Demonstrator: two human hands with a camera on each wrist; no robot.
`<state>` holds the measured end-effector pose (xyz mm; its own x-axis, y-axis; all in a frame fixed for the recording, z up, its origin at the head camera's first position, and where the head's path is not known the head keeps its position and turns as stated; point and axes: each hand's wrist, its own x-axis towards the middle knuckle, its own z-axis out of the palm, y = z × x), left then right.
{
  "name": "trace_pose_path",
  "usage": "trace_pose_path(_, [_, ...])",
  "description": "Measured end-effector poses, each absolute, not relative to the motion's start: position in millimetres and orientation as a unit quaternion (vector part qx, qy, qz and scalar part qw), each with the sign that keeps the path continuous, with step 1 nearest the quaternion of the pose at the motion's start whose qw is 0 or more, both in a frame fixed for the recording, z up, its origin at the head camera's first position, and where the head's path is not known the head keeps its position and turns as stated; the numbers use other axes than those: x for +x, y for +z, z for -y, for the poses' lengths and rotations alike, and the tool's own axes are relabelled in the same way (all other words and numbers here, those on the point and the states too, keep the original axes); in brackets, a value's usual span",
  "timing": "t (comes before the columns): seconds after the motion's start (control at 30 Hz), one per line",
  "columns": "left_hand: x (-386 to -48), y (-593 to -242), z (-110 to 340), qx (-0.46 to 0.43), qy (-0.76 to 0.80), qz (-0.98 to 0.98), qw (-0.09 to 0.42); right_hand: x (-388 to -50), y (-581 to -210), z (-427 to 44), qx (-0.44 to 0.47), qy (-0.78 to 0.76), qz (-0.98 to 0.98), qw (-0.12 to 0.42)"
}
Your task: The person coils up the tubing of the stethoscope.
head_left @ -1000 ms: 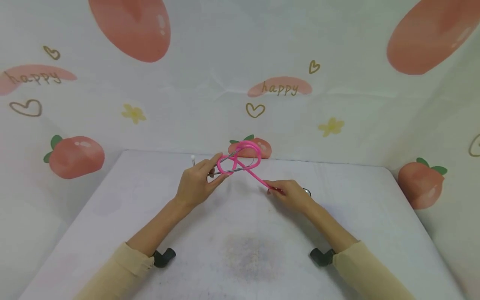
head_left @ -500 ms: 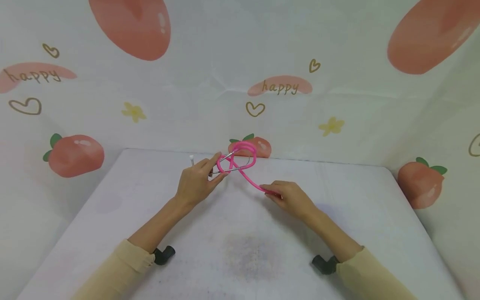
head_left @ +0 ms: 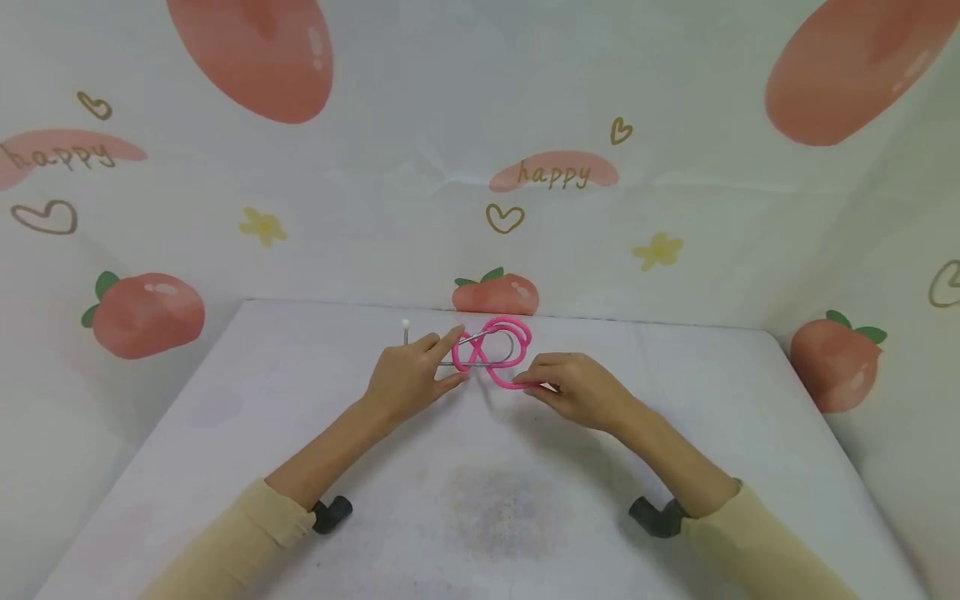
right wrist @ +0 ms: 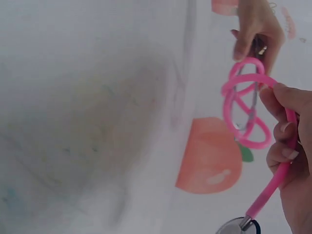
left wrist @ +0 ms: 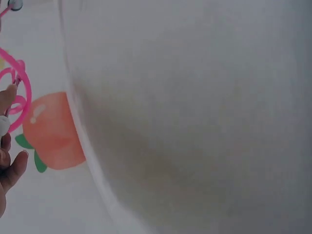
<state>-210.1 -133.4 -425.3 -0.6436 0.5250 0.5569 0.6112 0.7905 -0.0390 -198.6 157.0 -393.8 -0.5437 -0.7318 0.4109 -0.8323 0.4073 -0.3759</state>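
Note:
A pink stethoscope [head_left: 500,385] is held above the table between both hands, its tubing looped around its metal ear tubes. My left hand [head_left: 405,379] grips the ear tubes and a fold of tubing between thumb and fingers. One white ear tip [head_left: 406,322] pokes up behind that hand. My right hand [head_left: 577,387] holds the tubing's free length; in the right wrist view the fingers curl round it. Below them, the chest piece [right wrist: 235,226] hangs at the lower edge of that view. The left wrist view catches only part of the left hand and a pink loop [left wrist: 27,90].
A white-covered table [head_left: 495,517] lies under the hands, with a grey smudge near its middle. Behind it hangs a white cloth [head_left: 420,208] printed with peaches, hearts and flowers. Black fittings [head_left: 332,515] show by both sleeve cuffs.
The pink loops have come lower, and my left hand has shifted slightly right. The straight stretch of tubing between the hands now bends in a curve, with the hands closer together.

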Motion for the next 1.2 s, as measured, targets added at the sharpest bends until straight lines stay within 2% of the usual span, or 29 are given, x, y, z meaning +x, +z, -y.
trace_pose_path(0.4, [-204.6, -429.5, 123.5, -0.333, -0.060, 0.901, 0.270, -205.3, -369.8, -141.8, 0.486, 0.284, 0.826, 0.028])
trace_pose_path(0.57, [-204.7, -430.5, 122.9, -0.343, -0.085, 0.902, 0.247, -209.5, -366.2, -138.7, 0.485, 0.295, 0.823, 0.008])
trace_pose_path(0.73, [-204.5, -432.3, 121.5, -0.365, -0.110, 0.894, 0.237, -217.3, -361.5, -136.6, 0.478, 0.322, 0.817, 0.021])
trace_pose_path(0.97, [-200.1, -432.2, 119.4, -0.420, -0.123, 0.859, 0.267, -227.2, -355.9, -137.6, 0.459, 0.345, 0.818, 0.025])
trace_pose_path(1.2, [-193.9, -428.0, 116.0, -0.464, -0.140, 0.829, 0.279, -236.6, -360.2, -141.2, 0.438, 0.353, 0.824, 0.062])
